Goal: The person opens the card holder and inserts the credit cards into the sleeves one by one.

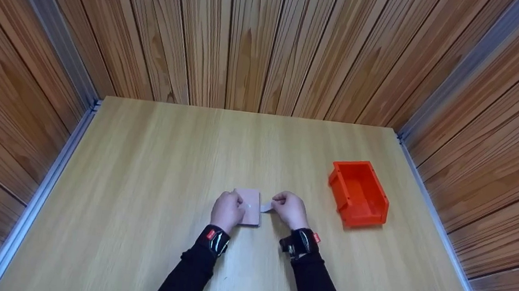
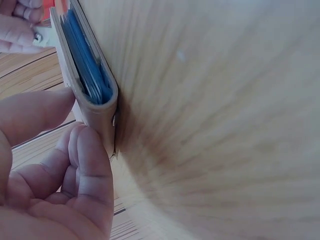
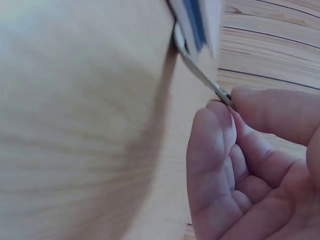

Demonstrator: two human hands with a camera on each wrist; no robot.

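Observation:
A pale pink card wallet [image 1: 251, 207] lies flat on the table in the head view. My left hand [image 1: 227, 211] pinches its left edge, thumb on the cover and fingers curled at the spine [image 2: 102, 117]. Blue and clear inner sleeves [image 2: 87, 62] show between the covers in the left wrist view. From the wallet's right side sticks out a short closure strap [image 3: 200, 75], lifted at a slant. My right hand [image 1: 290, 210] pinches the strap's free end between thumb and forefinger, where a metal snap [image 2: 38, 37] shows. Whether the sleeves hold cards, I cannot tell.
To the right of my right hand stands an orange-red open bin [image 1: 360, 194] on the light wooden table [image 1: 151, 168]. Wood-plank walls [image 1: 251, 43] and metal rails [image 1: 59, 168] border the table at the back and sides.

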